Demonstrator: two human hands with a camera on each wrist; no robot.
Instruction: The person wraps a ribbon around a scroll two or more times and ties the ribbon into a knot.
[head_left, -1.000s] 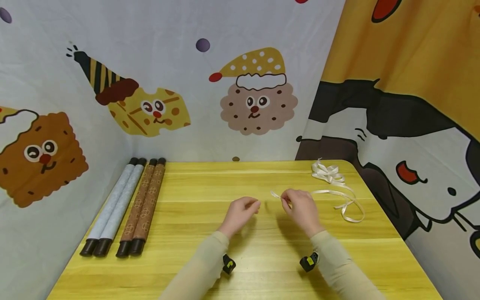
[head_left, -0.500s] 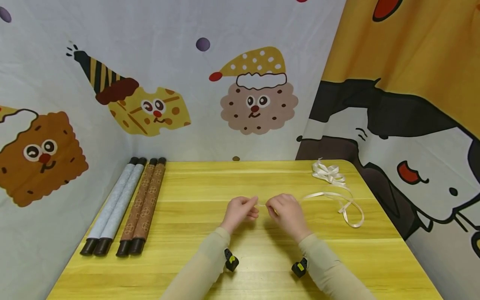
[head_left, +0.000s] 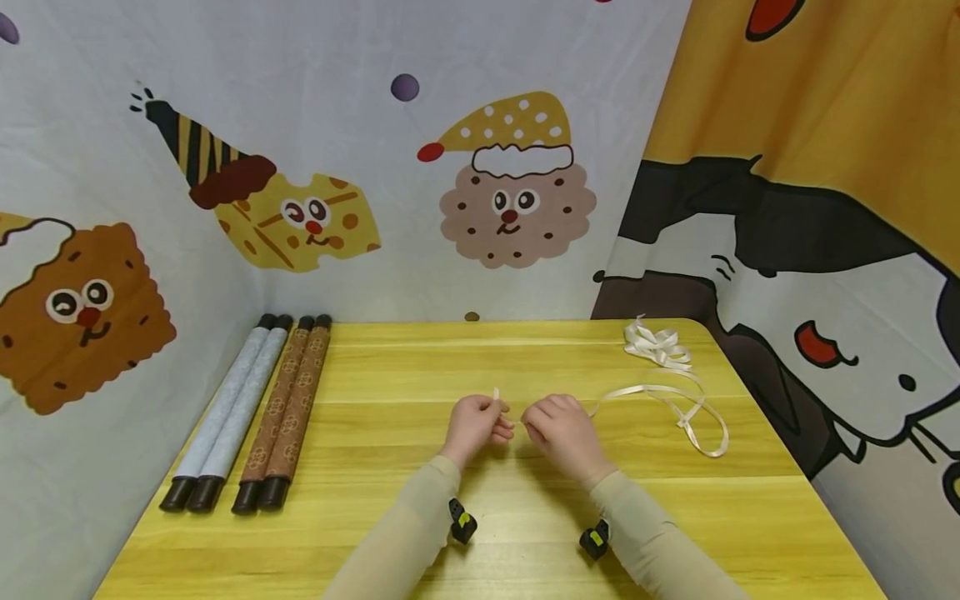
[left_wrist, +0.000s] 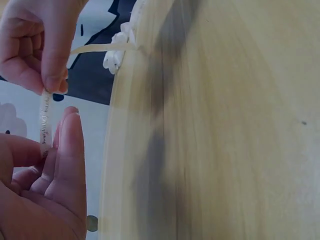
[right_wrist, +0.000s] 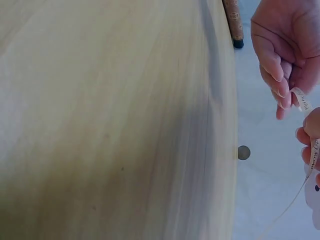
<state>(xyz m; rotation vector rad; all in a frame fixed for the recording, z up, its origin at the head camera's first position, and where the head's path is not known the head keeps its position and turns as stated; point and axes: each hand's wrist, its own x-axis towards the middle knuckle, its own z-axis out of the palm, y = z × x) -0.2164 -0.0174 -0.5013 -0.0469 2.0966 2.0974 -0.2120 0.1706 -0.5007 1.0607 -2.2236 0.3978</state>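
A narrow cream ribbon [left_wrist: 45,122] with printed lettering runs between the two hands. My left hand [head_left: 474,427] pinches it close to its end between thumb and fingers, and a short tip sticks up above the thumb in the head view. To the right, my right hand [head_left: 564,433] pinches the same ribbon a short way along, with its fingers bent down over it. From the right hand the ribbon trails to a loose loop [head_left: 705,450] and on to a bunched heap of ribbon [head_left: 654,345] at the table's back right. In the right wrist view, the right hand [right_wrist: 312,131] shows only partly.
At the left of the wooden table [head_left: 405,358] lie two light blue rolls [head_left: 240,400] and two brown patterned rolls [head_left: 292,408], all with dark ends. A printed cloth [head_left: 420,283] hangs behind the table and along its sides. A small black camera sits at each wrist.
The right hand has moved left with the ribbon, toward the left hand. The left hand, holding nothing before, now pinches the ribbon's end. The trailing ribbon has been drawn slightly left.
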